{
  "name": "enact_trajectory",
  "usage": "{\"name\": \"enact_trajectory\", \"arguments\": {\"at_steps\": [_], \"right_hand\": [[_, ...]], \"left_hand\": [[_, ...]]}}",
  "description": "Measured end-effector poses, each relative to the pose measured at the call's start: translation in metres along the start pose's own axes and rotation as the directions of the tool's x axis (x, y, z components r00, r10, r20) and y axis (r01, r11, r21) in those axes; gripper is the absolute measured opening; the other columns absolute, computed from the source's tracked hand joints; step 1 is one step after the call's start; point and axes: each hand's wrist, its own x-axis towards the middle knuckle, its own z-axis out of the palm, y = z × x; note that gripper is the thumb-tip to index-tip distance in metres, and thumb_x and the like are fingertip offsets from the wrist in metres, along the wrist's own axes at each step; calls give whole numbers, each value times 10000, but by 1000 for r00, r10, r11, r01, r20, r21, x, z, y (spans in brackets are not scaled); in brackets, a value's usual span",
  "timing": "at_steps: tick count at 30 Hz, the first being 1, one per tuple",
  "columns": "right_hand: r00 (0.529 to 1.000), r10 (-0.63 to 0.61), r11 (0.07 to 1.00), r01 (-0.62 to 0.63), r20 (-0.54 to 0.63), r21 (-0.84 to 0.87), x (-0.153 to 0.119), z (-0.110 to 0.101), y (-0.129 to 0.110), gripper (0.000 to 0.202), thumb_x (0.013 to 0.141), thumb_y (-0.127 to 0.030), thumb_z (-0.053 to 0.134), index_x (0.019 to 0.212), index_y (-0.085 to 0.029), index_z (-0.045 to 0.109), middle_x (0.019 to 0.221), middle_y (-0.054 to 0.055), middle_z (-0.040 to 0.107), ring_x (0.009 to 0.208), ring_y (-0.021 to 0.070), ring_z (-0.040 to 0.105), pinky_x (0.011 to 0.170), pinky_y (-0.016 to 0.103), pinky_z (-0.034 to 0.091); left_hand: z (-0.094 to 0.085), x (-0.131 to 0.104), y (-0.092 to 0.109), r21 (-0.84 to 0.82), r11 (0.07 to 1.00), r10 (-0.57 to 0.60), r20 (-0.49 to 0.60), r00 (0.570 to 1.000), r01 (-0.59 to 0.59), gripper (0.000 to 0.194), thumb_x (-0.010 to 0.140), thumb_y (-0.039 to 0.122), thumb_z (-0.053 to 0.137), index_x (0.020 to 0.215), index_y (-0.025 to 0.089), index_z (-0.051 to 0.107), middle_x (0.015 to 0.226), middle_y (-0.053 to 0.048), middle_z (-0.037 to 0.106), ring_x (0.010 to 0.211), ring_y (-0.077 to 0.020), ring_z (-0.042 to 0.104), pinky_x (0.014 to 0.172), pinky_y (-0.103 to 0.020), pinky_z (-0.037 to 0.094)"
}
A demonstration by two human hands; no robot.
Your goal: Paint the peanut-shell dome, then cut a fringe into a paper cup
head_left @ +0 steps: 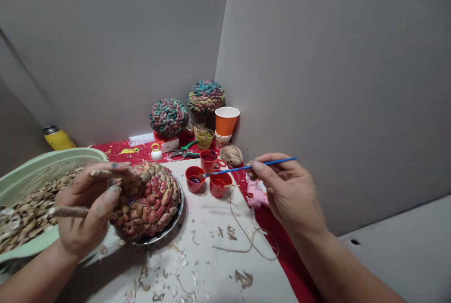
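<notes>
On the left, my left hand (86,204) curls around twigs (68,212) and touches the side of a ball covered in peanut shells (155,199). The shells are partly painted red and pink, others natural tan. Beneath the ball is a shiny metal dish (164,236). Pinched between thumb and fingers, a thin blue paintbrush (234,169) is in my right hand (289,190). Its bristles are over the rim of a red cup holding dark paint (195,181). Two more red cups stand close by, one behind (208,159) and one to the right (220,185).
A green basket of shells (70,155) is at left. Two multicoloured shell balls (169,117), an orange paper cup (227,122), green-handled pliers (186,150) and a twine ball (231,155) stand at the back. Shell scraps and loose string (243,249) lie on the white board (211,270).
</notes>
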Motion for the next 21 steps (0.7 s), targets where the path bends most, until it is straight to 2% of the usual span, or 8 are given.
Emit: {"name": "enact_trajectory", "arguments": {"at_steps": [3, 5, 9, 12, 17, 19, 21], "right_hand": [[980, -178, 979, 185, 88, -85, -22, 21, -20, 81, 875, -278, 817, 872, -237, 746, 732, 1, 775, 576, 153, 734, 522, 224, 598], [938, -322, 933, 338, 130, -125, -33, 34, -28, 82, 882, -176, 781, 910, -246, 750, 803, 13, 795, 663, 178, 767, 597, 257, 632], [778, -567, 806, 592, 272, -14, -39, 48, -32, 288, 860, -15, 698, 1034, -243, 726, 839, 33, 804, 728, 207, 775, 702, 339, 654], [671, -625, 737, 676, 399, 16, -37, 48, -34, 354, 838, 40, 649, 1083, -210, 702, 848, 68, 806, 733, 203, 776, 716, 341, 649], [514, -645, 650, 758, 566, 52, -40, 38, -42, 417, 838, 17, 609, 1194, -196, 651, 886, 87, 824, 773, 204, 789, 757, 339, 657], [484, -629, 644, 763, 609, 58, -44, 35, -45, 436, 840, 3, 607, 1222, -206, 635, 909, 83, 831, 781, 200, 793, 768, 332, 659], [487, -625, 650, 757, 610, 62, -46, 34, -47, 450, 835, 7, 609, 1229, -210, 633, 910, 78, 833, 772, 196, 791, 770, 328, 659]], "left_hand": [[0, 0, 0, -12, 1000, -8, -3, 1000, 8, 193, 837, 255, 803, 1028, 234, 819, 936, -54, 820, 827, -210, 764, 763, -314, 647], [0, 0, 0, -12, 1000, -2, 4, 1000, 2, 196, 844, 262, 799, 1036, 228, 812, 922, -55, 811, 835, -214, 762, 758, -318, 644], [1, 2, 0, -11, 1000, 25, 33, 999, -25, 194, 862, 240, 766, 1051, 225, 807, 944, -47, 791, 837, -208, 758, 779, -335, 646], [0, 3, -2, -11, 998, 63, 48, 997, -63, 206, 852, 232, 769, 1052, 217, 812, 936, -43, 791, 822, -198, 759, 779, -325, 650], [-1, 1, -3, -48, 998, 33, 29, 999, -31, 240, 858, 188, 773, 1090, 229, 811, 993, -47, 806, 895, -201, 759, 824, -315, 644], [0, 1, -3, -48, 999, 27, 18, 999, -26, 229, 839, 211, 799, 1067, 223, 820, 975, -53, 806, 871, -208, 762, 814, -323, 647], [0, 1, -3, -43, 999, 13, 7, 1000, -13, 223, 820, 234, 817, 1042, 216, 827, 951, -59, 804, 837, -214, 766, 794, -332, 650]]}}
